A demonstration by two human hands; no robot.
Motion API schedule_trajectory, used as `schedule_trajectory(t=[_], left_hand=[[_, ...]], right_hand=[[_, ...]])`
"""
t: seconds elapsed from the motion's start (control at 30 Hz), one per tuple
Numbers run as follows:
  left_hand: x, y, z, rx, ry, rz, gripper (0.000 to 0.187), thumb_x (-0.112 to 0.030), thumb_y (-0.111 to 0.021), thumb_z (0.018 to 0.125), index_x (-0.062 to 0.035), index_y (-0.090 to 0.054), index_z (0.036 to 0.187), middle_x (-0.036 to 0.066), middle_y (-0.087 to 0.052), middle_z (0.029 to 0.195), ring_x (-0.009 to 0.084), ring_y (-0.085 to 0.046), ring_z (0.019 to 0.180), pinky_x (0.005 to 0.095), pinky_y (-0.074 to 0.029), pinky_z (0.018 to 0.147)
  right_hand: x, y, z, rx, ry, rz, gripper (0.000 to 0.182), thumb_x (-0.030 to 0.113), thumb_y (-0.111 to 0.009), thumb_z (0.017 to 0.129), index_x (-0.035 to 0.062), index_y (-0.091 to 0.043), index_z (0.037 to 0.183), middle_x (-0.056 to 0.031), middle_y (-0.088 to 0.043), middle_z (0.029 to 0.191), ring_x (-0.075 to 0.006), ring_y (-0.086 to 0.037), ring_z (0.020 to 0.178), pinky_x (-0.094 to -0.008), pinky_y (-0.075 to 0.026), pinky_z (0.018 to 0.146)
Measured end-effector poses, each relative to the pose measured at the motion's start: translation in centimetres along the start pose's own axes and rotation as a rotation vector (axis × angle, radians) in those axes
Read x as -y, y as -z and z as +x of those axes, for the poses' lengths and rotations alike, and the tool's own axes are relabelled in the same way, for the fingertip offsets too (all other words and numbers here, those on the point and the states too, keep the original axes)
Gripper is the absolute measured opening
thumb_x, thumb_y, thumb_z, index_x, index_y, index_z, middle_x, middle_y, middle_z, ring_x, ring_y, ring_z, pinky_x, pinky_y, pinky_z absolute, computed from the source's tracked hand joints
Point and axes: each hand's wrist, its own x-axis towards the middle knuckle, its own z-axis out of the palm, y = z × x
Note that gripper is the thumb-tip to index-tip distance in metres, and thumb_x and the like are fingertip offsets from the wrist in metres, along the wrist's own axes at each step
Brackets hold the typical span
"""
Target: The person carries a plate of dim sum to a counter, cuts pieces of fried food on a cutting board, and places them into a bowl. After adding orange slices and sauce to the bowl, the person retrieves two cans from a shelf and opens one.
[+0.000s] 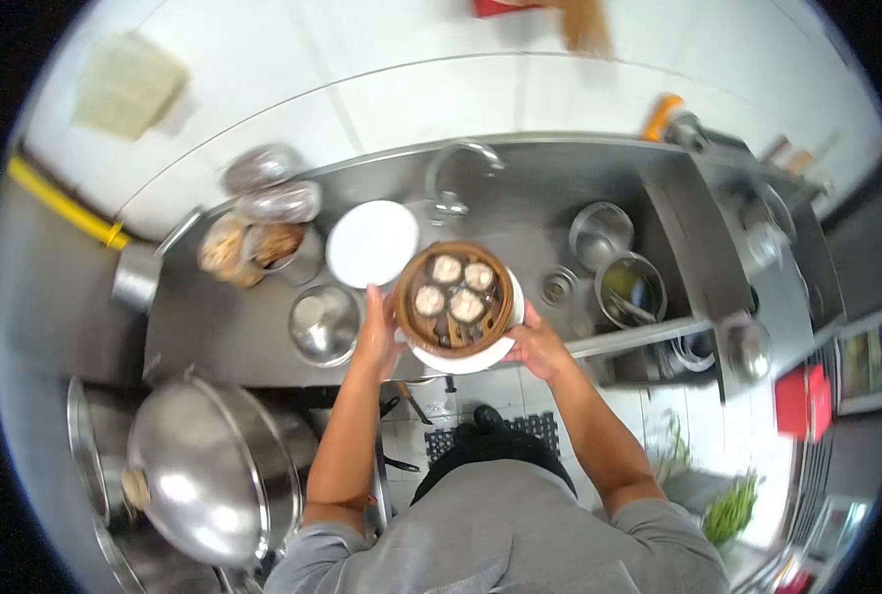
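A round bamboo steamer basket (505, 309) rests on a white plate (459, 364) in front of me, over the front edge of the sink counter. Several pale, round dumplings (467, 306) lie on slats inside it. My left hand (376, 335) is closed on the left side of the steamer, its thumb pointing up and its other fingers mostly hidden. On the other side, my right hand (538, 343) grips the rim of the plate under the basket. Another white plate (373, 244) lies on the counter just beyond my left hand.
A faucet (448, 203) stands behind the steamer. Metal bowls (600, 236) and a pot of greenish liquid (631, 290) sit in the sink at right. A steel bowl (323, 327) and wrapped food bags (281, 202) are at left. A big domed steel lid (203, 465) is lower left.
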Motion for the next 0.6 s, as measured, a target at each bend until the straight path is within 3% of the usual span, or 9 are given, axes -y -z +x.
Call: schedule_trajectory(t=[0.13, 0.2, 0.3, 0.43, 0.6], left_hand=[[4.5, -4.1, -2.5, 0.276, 0.083, 0.011, 0.087, -0.069, -0.017, 0.091, 0.0004, -0.026, 0.142, 0.015, -0.033, 0.146, 0.0305, -0.027, 0.136, 0.0475, -0.023, 0.109], [6.2, -6.8, -4.2, 0.392, 0.108, 0.029, 0.076, -0.064, -0.021, 0.093, -0.0069, -0.033, 0.142, 0.009, -0.037, 0.144, 0.0278, -0.032, 0.134, 0.0476, -0.025, 0.108], [6.6, -12.7, -5.9, 0.564, 0.204, 0.101, 0.078, -0.067, -0.019, 0.092, -0.0105, -0.030, 0.144, 0.008, -0.037, 0.144, 0.0267, -0.031, 0.134, 0.0501, -0.028, 0.105], [9.2, -22.1, -7.1, 0.798, 0.184, 0.317, 0.081, -0.070, -0.019, 0.090, -0.0130, -0.025, 0.146, 0.007, -0.032, 0.147, 0.0265, -0.026, 0.137, 0.0535, -0.029, 0.103], [15.3, -37.2, -10.2, 1.020, 0.235, 0.460, 0.079, -0.069, -0.018, 0.090, -0.0144, -0.025, 0.147, 0.007, -0.032, 0.147, 0.0255, -0.026, 0.137, 0.0508, -0.028, 0.105]], right_hand=[[-4.4, 4.8, -7.5, -0.035, 0.098, 0.138, 0.068, 0.010, -0.057, 0.081, 0.0196, -0.028, 0.141, -0.0096, -0.052, 0.127, -0.0237, -0.059, 0.108, -0.0413, -0.057, 0.077], [-6.2, 6.9, -12.8, -0.117, 0.094, 0.143, 0.070, 0.013, -0.059, 0.079, 0.0199, -0.028, 0.141, -0.0086, -0.052, 0.126, -0.0231, -0.058, 0.108, -0.0406, -0.057, 0.077], [-6.4, 8.8, -20.2, -0.282, 0.173, 0.198, 0.073, 0.009, -0.058, 0.077, 0.0210, -0.026, 0.142, -0.0073, -0.052, 0.125, -0.0215, -0.059, 0.105, -0.0377, -0.057, 0.075], [-7.4, 12.2, -29.4, -0.496, 0.261, 0.362, 0.074, 0.001, -0.054, 0.078, 0.0222, -0.026, 0.143, -0.0066, -0.055, 0.120, -0.0208, -0.062, 0.098, -0.0346, -0.058, 0.070], [-8.0, 18.9, -41.1, -0.743, 0.447, 0.477, 0.070, -0.001, -0.051, 0.078, 0.0193, -0.029, 0.142, -0.0060, -0.057, 0.116, -0.0189, -0.062, 0.097, -0.0321, -0.058, 0.067]])
